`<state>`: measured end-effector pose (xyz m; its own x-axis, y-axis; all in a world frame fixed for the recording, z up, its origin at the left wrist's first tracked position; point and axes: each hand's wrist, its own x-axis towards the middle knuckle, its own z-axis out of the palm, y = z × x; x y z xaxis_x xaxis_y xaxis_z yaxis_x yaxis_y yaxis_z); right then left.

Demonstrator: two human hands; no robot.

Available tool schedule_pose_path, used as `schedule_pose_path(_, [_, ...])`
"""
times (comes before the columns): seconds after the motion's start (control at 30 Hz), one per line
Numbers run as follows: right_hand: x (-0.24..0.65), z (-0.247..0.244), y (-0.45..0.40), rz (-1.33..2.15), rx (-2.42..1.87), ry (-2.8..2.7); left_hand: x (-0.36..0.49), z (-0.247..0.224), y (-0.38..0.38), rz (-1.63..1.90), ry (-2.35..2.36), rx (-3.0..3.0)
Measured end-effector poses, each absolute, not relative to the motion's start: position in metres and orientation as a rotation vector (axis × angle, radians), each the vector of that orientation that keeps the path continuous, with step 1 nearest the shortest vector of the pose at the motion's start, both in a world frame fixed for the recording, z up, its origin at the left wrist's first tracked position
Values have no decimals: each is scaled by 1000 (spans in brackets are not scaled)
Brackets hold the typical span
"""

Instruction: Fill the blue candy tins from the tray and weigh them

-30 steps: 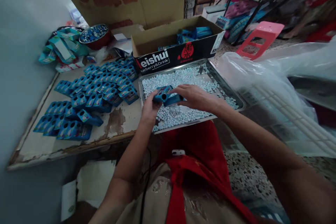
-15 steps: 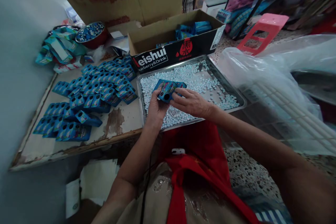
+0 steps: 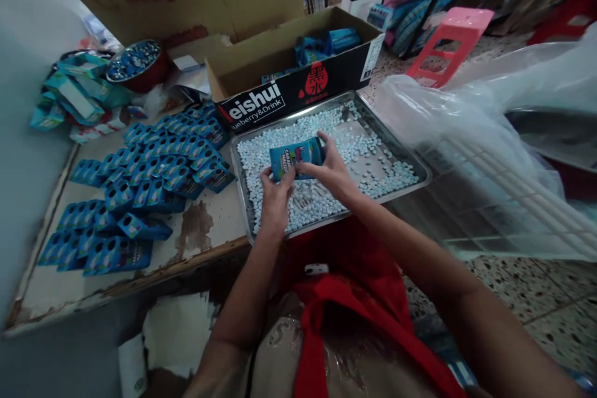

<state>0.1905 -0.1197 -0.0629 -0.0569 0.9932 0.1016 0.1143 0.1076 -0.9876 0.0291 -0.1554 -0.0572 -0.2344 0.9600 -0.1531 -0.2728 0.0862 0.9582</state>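
Note:
A small blue printed candy box point(image 3: 295, 157) is held between both hands, lying sideways above the tray. My left hand point(image 3: 276, 196) grips its left end with thumb and fingers. At the other end, my right hand point(image 3: 333, 168) has its fingers behind the box and its thumb on the near face. Whether more than one box is in the grip, I cannot tell. Beneath is a metal tray point(image 3: 422, 174) spread with pale blue and white candies point(image 3: 312, 202), thinner toward the right.
Rows of similar blue boxes with round holes point(image 3: 153, 168) stand on the worn table point(image 3: 214, 224) at left. Behind the tray is a black-printed carton point(image 3: 298, 87) holding blue packs. A red bowl point(image 3: 152, 74), clear plastic sheeting point(image 3: 433, 106) and a pink stool point(image 3: 448, 43) surround the area.
The box has turned from showing its holed end to showing its printed broad face. My right hand has moved round its right end. The view has shifted slightly.

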Motion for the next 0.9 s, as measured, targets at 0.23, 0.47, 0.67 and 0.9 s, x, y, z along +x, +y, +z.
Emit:
schedule_pose_path(0.23, [211,-33,-118,920,-960,-2007,-36,-3,-121,919,1073,1674])
schedule_pose_path(0.47, [208,-63,-143,741,-995,-1951,-23,-31,-139,828,1173,1294])
schedule_pose_path(0.67, [204,-84,-168,791,-885,-1980,-24,-56,-180,882,1131,997])
schedule_pose_path(0.9, [154,-77,-21,962,-806,-2239,-82,-38,-177,1310,1495,821])
